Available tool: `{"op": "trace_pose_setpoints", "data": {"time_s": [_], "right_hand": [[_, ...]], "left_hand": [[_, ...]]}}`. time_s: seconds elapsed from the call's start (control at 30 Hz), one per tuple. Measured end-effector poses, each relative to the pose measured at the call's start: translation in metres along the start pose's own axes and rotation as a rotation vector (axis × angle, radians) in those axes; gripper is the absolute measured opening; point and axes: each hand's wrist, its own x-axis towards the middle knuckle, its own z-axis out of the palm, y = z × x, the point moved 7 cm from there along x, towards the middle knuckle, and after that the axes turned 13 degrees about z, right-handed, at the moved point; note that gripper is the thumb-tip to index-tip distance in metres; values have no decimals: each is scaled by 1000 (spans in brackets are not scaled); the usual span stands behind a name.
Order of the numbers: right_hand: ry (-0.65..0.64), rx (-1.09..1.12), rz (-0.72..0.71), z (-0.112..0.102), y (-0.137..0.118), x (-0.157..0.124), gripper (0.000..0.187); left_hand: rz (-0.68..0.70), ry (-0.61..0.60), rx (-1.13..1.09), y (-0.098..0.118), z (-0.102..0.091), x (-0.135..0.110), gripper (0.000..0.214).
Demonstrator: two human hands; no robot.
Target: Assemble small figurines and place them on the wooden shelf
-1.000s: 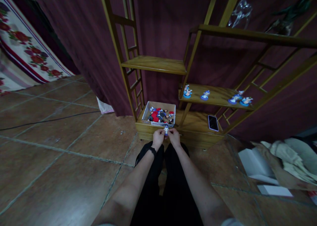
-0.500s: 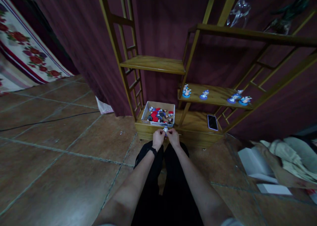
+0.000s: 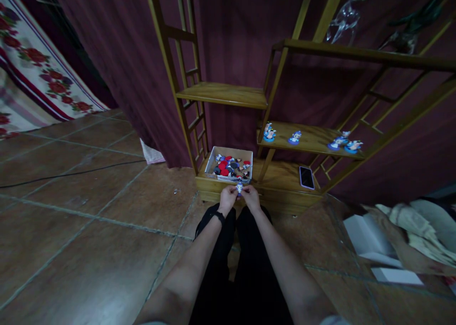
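Observation:
A small white and purple figurine (image 3: 239, 187) is held upright between my two hands, just in front of the cardboard box (image 3: 211, 162). My left hand (image 3: 228, 197) pinches it from the left, and my right hand (image 3: 251, 197) grips its other side. Inside the box lies a jumble of figurines (image 3: 228, 166) with red, dark and purple parts. On the shelf to the right stand several more: a blue-based figurine (image 3: 270, 134), a purple-based figurine (image 3: 294, 138) and a cluster of figurines (image 3: 337, 143) near the right end.
The wooden display rack (image 3: 221, 93) stands before a dark red curtain (image 3: 228, 49). A phone (image 3: 306, 177) lies on its lowest board. Glass ornament (image 3: 344, 23) up on the right shelf. White boxes (image 3: 370, 239) and cloth (image 3: 416, 225) lie on the floor at right; a black cable (image 3: 71, 174) runs at left.
My hands stay on the figurine, which now shows slightly more of itself between my fingers. The whole view has shifted very slightly; the shelf figurines stand as before.

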Motion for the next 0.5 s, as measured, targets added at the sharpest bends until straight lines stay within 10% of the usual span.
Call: {"op": "trace_pose_setpoints", "data": {"time_s": [0.5], "right_hand": [[-210,602,136,6,3,-1,18]], "left_hand": [[81,-70,-191,14,9,-1,27]]}}
